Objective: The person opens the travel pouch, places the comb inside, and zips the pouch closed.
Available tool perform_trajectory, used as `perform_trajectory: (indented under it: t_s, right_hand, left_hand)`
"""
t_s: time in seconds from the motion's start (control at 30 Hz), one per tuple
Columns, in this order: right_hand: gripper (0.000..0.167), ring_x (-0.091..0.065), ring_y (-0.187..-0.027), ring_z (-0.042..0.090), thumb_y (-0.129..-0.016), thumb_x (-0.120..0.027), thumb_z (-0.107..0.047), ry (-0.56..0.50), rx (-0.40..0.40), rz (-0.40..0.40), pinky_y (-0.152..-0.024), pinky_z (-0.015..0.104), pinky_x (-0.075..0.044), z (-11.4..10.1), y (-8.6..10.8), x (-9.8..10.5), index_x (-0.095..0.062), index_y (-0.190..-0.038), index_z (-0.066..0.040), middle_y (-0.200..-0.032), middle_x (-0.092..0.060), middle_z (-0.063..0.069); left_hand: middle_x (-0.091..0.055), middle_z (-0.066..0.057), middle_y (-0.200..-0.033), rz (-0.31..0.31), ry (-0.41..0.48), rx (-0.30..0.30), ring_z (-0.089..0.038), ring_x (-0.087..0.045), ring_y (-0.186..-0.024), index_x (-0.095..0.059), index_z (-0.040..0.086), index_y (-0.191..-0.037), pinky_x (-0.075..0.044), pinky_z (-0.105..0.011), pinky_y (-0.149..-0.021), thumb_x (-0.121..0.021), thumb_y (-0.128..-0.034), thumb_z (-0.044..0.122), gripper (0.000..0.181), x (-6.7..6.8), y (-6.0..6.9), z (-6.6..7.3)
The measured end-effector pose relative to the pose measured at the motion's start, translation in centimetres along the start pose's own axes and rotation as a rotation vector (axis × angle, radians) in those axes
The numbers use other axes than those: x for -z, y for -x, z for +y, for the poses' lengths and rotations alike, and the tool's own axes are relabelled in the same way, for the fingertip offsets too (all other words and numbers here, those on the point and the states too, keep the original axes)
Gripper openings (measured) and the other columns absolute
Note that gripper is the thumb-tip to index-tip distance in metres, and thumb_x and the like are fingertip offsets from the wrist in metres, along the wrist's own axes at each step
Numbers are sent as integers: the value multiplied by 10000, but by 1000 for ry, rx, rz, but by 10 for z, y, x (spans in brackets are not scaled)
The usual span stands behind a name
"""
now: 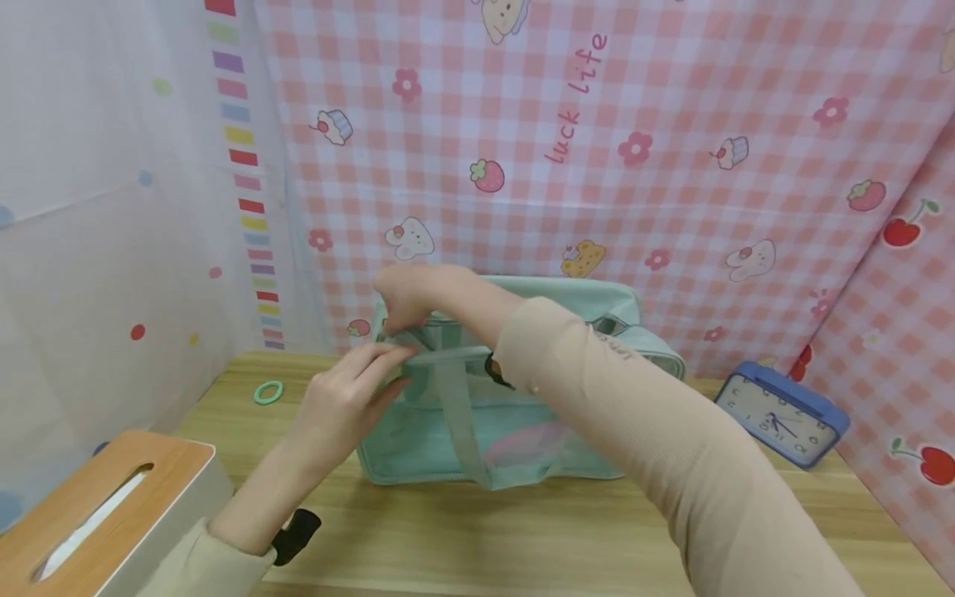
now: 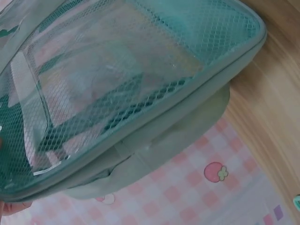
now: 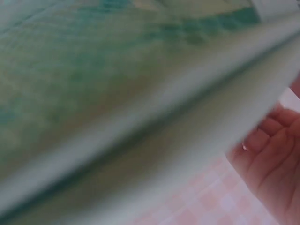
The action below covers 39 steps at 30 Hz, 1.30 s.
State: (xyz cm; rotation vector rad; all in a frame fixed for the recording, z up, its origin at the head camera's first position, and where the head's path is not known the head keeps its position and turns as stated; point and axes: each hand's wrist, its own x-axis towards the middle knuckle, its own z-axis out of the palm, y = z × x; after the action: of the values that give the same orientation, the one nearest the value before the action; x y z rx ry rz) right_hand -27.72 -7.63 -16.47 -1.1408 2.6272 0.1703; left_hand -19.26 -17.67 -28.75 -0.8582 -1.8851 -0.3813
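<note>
A pink checked cloth (image 1: 671, 207), printed with strawberries, cupcakes and flowers, hangs behind the wood-grain bench (image 1: 418, 547). Near the back of the bench stands a mint-green bag (image 1: 414, 444), a pale strap hanging down its see-through mesh front. A tissue box (image 1: 160, 464) with a wooden top sits to the bag's left, a blue-framed clock (image 1: 779, 414) to its right. Both hands meet at the bag's upper left corner: the left hand (image 1: 346, 385) pinches the top edge between thumb and fingers, while the right hand (image 1: 414, 294) bends down over the corner, fingers curled; whether they grip anything cannot be told. A pink shape (image 1: 525, 444) shows through the front. A small green ring (image 1: 269, 392) lies left of the bag.
</note>
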Motion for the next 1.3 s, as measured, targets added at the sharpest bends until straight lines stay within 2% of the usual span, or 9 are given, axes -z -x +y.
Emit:
perform_trajectory:
  t_s: [0.27,0.5,0.63,0.77,0.87,0.97,1.03,1.2,1.3]
  right_hand:
    - [133,-432,-556,71,-856,-516,-56,-9,49,27,-503,157,-328,5,5,-2,-523,-736,-113,-695,-527,-26]
    - [268,-427,-701,80,-886,-476,-104,6,47,-127,-561,166,-362,4,7,-4,-555,-1139,-144,-986,-505,-6]
    - [136,-417,-600,75,-898,-482,-182,-41,29,-151,-506,175,-341,7,6,-4,-604,-914,-122,-789,-519,-32]
    - [383,-402,-462,75,-926,-469,-269,-120,43,-139,-467,183,-369,10,4,-5,-601,-606,-105,-532,-517,-29]
    - [355,-427,-451,62,-921,-501,-250,-132,44,-110,-494,185,-415,9,4,-6,-643,-640,-85,-516,-527,-31]
    - [177,-454,-502,66,-899,-514,-114,-138,16,-72,-531,181,-428,8,4,-7,-674,-875,-44,-597,-557,-25]
    - [198,-456,-541,66,-883,-481,-46,-162,-14,-56,-549,171,-423,10,5,-7,-632,-1010,-43,-642,-555,-25]
    - [161,-285,-460,74,-866,-423,-1,-313,-29,-27,-478,178,-276,17,10,-6,-413,-729,-85,-528,-345,-28]
    - [169,-239,-474,79,-861,-396,30,-443,-43,-20,-499,186,-246,20,14,-3,-342,-759,-94,-535,-293,-24]
  left_hand:
    - [-632,-65,-879,22,-46,46,-186,-635,-743,-659,33,-983,-547,-267,-572,-800,-638,5,373,-6,3,2]
    - [-634,-73,-875,30,-59,60,-192,-643,-736,-658,26,-984,-553,-275,-572,-799,-639,4,373,-5,2,3]
    - [-628,-80,-863,24,-58,59,-195,-638,-712,-657,18,-978,-550,-277,-558,-802,-622,-5,386,-5,4,4]
    - [-620,-93,-869,6,-50,68,-208,-638,-706,-645,9,-988,-550,-289,-559,-784,-643,-4,372,-5,6,5]
    - [-625,-95,-887,8,-45,82,-215,-644,-729,-643,13,-1000,-552,-302,-574,-773,-664,8,360,-6,7,6]
    - [-633,-86,-893,23,-51,80,-209,-645,-737,-650,23,-1001,-550,-297,-572,-785,-652,10,375,-6,7,6]
    - [-634,-82,-891,31,-56,74,-205,-644,-734,-652,26,-1002,-548,-292,-567,-794,-636,5,393,-6,7,6]
    - [-633,-79,-889,39,-55,67,-201,-643,-727,-647,32,-1019,-546,-286,-559,-775,-677,26,365,-7,7,7]
    - [-633,-76,-886,51,-48,64,-198,-642,-725,-646,34,-1024,-543,-286,-559,-762,-696,38,348,-8,8,7]
